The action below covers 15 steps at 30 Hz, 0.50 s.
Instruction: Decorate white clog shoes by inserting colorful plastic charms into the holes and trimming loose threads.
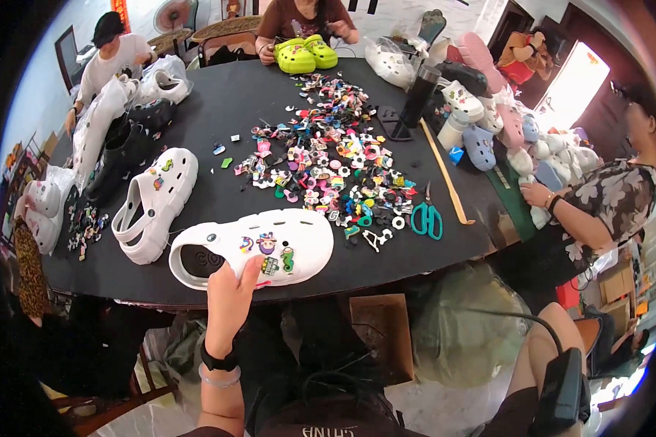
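My left hand (230,298), with a black band and a bracelet at the wrist, grips a white clog (310,244) at the near table edge. The thumb presses on the clog's upper beside its charms, while the other fingers are mostly hidden. Colourful charms (267,243), among them a cartoon head and a green figure, sit in its holes; some holes look bare. To its left lies a second white clog (178,175) with a few charms. A large pile of loose shoe charms (335,164) spreads beyond. My right hand does not show.
Teal-handled scissors (427,221) and a long wooden stick (448,175) lie right of the pile. A black tumbler (420,95) stands farther back. Bagged clogs line both sides. Across the table, a person holds lime-green clogs (305,54); others sit left and right. An open cardboard box (381,339) is below.
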Tool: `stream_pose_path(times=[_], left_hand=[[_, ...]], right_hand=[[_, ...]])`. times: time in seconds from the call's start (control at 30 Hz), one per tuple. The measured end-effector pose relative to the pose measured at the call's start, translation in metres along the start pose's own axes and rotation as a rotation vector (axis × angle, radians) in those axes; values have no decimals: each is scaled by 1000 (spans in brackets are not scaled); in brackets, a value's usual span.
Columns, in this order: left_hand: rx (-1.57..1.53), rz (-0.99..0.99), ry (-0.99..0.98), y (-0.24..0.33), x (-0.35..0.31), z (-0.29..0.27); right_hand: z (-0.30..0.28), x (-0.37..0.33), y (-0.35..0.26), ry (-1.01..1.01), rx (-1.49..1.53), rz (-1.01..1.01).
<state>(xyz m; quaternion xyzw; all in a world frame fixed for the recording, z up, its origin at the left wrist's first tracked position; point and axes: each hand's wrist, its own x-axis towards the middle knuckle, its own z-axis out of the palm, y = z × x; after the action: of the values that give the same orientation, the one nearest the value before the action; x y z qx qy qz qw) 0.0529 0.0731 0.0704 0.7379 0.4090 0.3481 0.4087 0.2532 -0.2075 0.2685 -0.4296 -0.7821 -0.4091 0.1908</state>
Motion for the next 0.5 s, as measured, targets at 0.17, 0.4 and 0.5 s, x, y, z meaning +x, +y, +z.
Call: stream_pose_path(times=[0.17,0.4,0.5], left_hand=[[-28,19,-2,-2,1,0],[85,-34,-28,-6,4,0],[117,-47,-52,-6,2,-1]], right_hand=[[26,1,3,-91,136,46],[33,5,-2,-147,252,33],[35,0,-3,-150,296,25]])
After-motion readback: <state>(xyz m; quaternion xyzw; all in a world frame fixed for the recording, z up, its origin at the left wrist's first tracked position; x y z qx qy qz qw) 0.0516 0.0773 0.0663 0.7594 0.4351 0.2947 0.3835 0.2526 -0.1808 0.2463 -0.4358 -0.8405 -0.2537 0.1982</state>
